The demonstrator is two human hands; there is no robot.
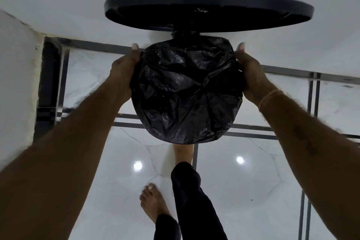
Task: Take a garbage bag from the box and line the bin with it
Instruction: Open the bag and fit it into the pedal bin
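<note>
A round bin stands on the floor below me, its mouth covered by a crinkled black garbage bag [187, 91] that sags into it. The bin's black lid [208, 4] is swung up and open behind it. My left hand [124, 70] grips the bag over the rim on the left side, thumb on top. My right hand [251, 74] grips the bag over the rim on the right side. The bin's own walls are hidden under the bag. No bag box is in view.
The bin stands against a white wall [58, 6] on glossy white tiles with dark grid lines [311, 76]. One bare foot [183, 154] is under the bin's front edge; the other foot [152, 202] stands further back. A rough white wall corner [17, 76] is at the left.
</note>
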